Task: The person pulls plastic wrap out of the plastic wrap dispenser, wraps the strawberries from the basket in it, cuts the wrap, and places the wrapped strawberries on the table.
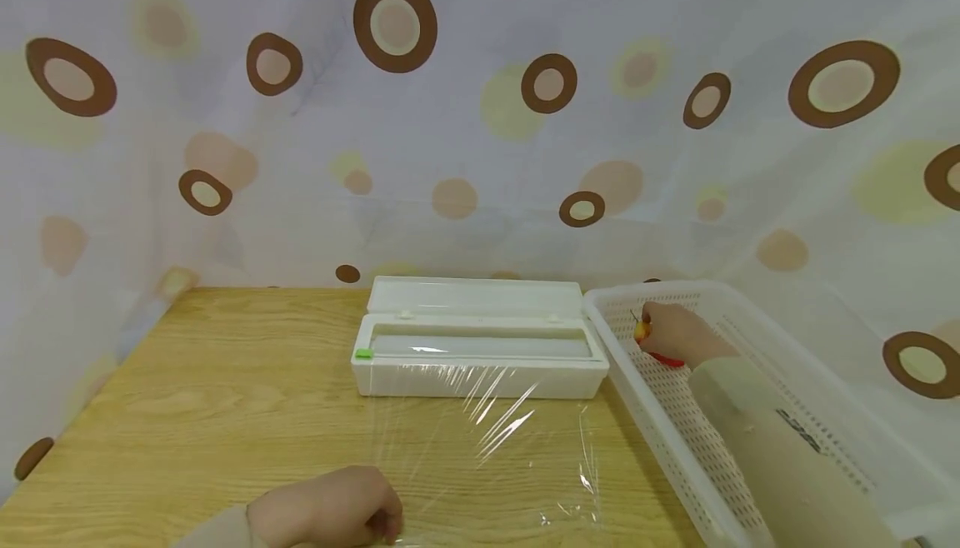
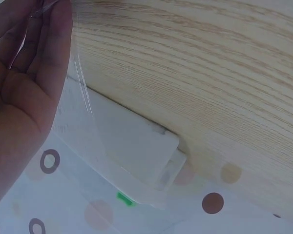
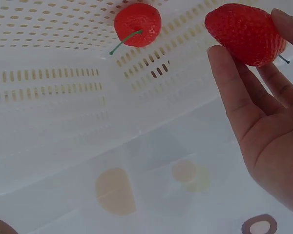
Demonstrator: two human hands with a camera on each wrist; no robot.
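Note:
My left hand (image 1: 337, 505), low in the head view, pinches the front edge of a sheet of clear plastic wrap (image 1: 487, 448). The sheet stretches toward me over the wooden table from a white wrap dispenser box (image 1: 480, 380), whose lid stands raised at the back. In the left wrist view the fingers (image 2: 51, 53) gather the thin film. Inside the white basket my right hand (image 1: 678, 333) holds a red strawberry (image 3: 246, 34) between thumb and fingers. Near it, a small round red fruit (image 3: 138, 24) with a green stem lies in the basket.
The long white perforated basket (image 1: 652, 415) stands right of the dispenser, close to its end. A green slider (image 1: 363, 354) sits at the dispenser's left front edge. Bare wooden table (image 1: 187, 398) extends to the left. A dotted curtain (image 1: 465, 140) hangs behind and at both sides.

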